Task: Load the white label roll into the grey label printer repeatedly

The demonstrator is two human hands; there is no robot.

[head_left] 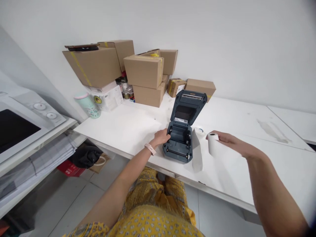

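A dark grey label printer [179, 141] stands on the white table with its lid [189, 107] tipped up and its roll bay exposed. My left hand [161, 136], with a pink watch band at the wrist, grips the printer's left edge, fingers curled over the rim. To the right of the printer, my right hand [228, 140] has its fingers around the far side of a white paper roll [212, 146], which is upright. Between printer and roll lies a white paper strip [197, 156], with a small blue-ringed item [200, 130] behind it.
Cardboard boxes [145, 70] are stacked against the wall at the back left, with smaller boxes [200, 86] behind the printer. A mint tumbler [87, 105] stands at the table's left end. Farther left, a white microwave [32, 115] sits on a shelf. The table's front edge [222, 191] runs before me.
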